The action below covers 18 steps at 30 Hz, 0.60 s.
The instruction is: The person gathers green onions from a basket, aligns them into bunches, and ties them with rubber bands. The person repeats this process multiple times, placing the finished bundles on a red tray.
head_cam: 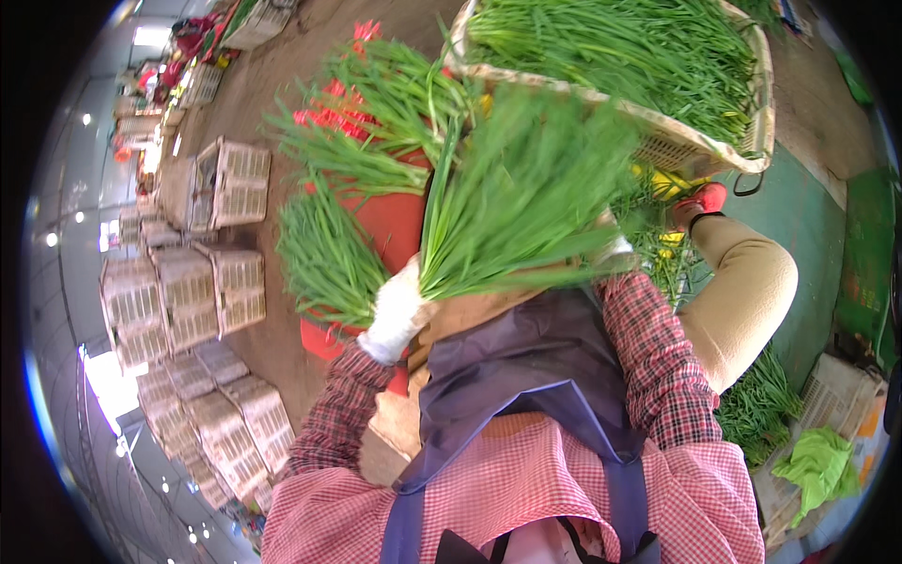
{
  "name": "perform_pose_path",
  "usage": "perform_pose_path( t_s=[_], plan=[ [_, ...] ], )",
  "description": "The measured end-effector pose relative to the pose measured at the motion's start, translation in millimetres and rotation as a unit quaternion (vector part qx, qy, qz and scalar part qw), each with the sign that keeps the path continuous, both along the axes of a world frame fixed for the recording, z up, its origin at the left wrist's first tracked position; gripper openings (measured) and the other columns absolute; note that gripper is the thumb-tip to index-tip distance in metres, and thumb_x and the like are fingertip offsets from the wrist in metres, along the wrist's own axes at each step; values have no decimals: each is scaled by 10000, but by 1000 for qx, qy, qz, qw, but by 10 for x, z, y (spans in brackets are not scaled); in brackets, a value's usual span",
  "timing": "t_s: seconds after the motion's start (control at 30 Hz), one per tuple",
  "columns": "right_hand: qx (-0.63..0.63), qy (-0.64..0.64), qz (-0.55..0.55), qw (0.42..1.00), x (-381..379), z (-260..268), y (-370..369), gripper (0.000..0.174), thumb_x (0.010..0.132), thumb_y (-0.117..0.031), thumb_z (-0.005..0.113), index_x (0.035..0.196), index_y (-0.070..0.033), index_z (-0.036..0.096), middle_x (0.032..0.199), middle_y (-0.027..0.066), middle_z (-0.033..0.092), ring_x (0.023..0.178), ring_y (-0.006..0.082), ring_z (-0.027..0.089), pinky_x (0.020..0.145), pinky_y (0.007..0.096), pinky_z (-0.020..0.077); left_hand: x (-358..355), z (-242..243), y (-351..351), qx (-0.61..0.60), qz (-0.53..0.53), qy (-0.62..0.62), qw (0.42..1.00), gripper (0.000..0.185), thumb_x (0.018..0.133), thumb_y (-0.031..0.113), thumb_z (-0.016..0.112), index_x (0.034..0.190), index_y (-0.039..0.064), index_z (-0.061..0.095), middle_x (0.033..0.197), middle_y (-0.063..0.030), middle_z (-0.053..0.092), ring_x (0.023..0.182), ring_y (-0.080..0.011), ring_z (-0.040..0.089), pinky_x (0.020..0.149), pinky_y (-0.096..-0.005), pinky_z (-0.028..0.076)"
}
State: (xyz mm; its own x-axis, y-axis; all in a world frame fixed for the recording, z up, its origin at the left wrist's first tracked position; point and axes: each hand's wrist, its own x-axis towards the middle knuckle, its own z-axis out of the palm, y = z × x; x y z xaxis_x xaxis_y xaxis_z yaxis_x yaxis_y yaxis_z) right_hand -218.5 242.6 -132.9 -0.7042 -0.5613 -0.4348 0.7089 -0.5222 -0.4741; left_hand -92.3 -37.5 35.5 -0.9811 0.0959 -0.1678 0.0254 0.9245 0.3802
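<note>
My left hand (398, 310), in a white glove, is closed around the base of a large fanned bunch of long green leafy stalks (514, 197), perhaps garlic chives. The leaves spread up and to the right and are blurred. My right hand (612, 240), also gloved, is at the bunch's right side, mostly hidden behind leaves; its grip cannot be seen. Smaller green bunches (331, 254) lie on a red surface (391, 222) beside my left hand, with red ties (338, 113) among them.
A cream plastic crate (676, 144) heaped with the same greens stands at the upper right. Stacked crates (239, 296) line the left. More greens (757, 409) and a light-green plastic bag (817, 469) lie at the lower right, near my bent leg (740, 296).
</note>
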Motion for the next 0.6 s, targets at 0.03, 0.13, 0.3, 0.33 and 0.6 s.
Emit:
perform_pose_path(
  t_s=[0.03,0.13,0.3,0.33,0.6],
  plan=[
    [-22,-21,-40,999,-7,-41,30,555,871,-104,725,1378,-20,516,1315,80,610,1161,203,574,994,324,467,166,71,-77,-60,30,-52,996,606,835,238,650,1396,96,473,1071,-188,683,984,-358,666,813,-433,547],
    [-63,-58,-118,989,83,-109,30,536,886,-117,709,1377,-18,516,1307,80,614,1113,200,597,957,317,493,736,212,-218,-162,61,-87,981,766,772,214,748,1466,151,431,997,-173,674,903,-334,669,760,-433,545],
    [-90,-38,-209,973,197,-81,87,507,911,-138,682,1375,-16,515,1294,79,621,1033,195,635,895,306,535,1121,104,-259,-173,12,58,983,867,683,225,816,1464,160,445,886,-124,622,794,-328,642,693,-429,518],
    [-103,-20,-228,968,147,-69,164,502,916,-143,676,1374,-16,515,1292,79,622,1017,194,642,882,304,543,1150,91,-257,-170,16,59,984,862,682,224,818,1460,164,450,887,-123,621,798,-327,640,693,-428,518],
    [10,129,-274,953,-500,656,957,448,993,-231,576,1355,28,526,1169,85,670,882,157,649,858,265,537,1204,134,-216,-164,26,24,986,952,582,221,873,1443,167,470,940,-121,629,860,-328,632,769,-435,508]
  ],
)
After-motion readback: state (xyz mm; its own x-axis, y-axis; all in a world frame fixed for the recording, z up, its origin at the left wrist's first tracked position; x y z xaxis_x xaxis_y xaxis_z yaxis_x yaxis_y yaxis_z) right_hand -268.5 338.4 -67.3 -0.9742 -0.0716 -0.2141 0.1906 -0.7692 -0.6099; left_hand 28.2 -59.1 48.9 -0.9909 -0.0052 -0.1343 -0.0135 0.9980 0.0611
